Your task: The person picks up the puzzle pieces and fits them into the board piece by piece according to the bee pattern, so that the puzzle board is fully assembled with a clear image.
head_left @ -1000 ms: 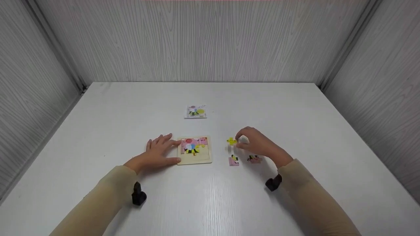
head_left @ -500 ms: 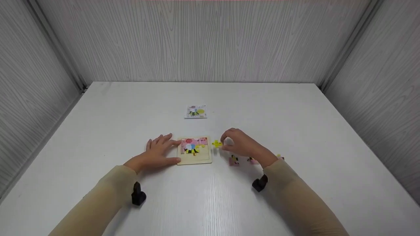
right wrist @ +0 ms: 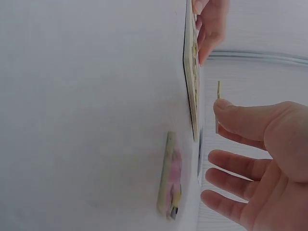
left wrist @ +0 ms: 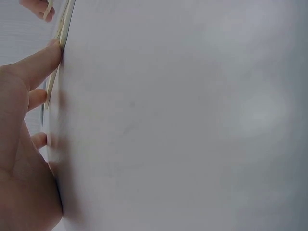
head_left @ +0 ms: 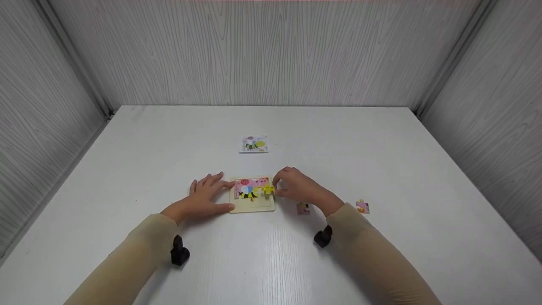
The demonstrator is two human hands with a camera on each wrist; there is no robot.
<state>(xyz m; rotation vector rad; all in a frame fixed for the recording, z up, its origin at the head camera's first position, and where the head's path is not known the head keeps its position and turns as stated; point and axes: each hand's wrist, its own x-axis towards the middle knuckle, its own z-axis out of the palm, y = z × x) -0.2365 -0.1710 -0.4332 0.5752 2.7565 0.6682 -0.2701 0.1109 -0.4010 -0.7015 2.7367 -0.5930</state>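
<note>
Above the right part of the pale puzzle tray (head_left: 253, 210), the yellow piece (head_left: 268, 189) hangs pinched between the thumb and fingers of the right hand (head_left: 294, 186); the right wrist view shows it edge-on, apart from the tray and nearly parallel to it. The left hand (head_left: 205, 202) lies with its fingers spread, gripping nothing, its thumb and a finger touching the tray's left edge. That bracing seems worth holding, since a firm push from the right could slide so light a frame. To seat the piece well, a level descent looks best: knobs lined up with the neighbouring sockets first, then a flat press, with no forcing if an edge catches (a small turn would likely serve better). The fitted pieces (head_left: 247, 185), glossy and printed in pink, blue, yellow and black, fill the upper recess, while bare wood, smooth and cream, shows below them. The yellow piece is cross-like, thin as a wafer from the side, with small dark marks on its face. One pink-and-black loose piece (head_left: 303, 209) lies just beside the right hand's wrist, and a pink knobbed piece (head_left: 362, 206) rests farther right on the faintly grained white tabletop (head_left: 271, 262).
</note>
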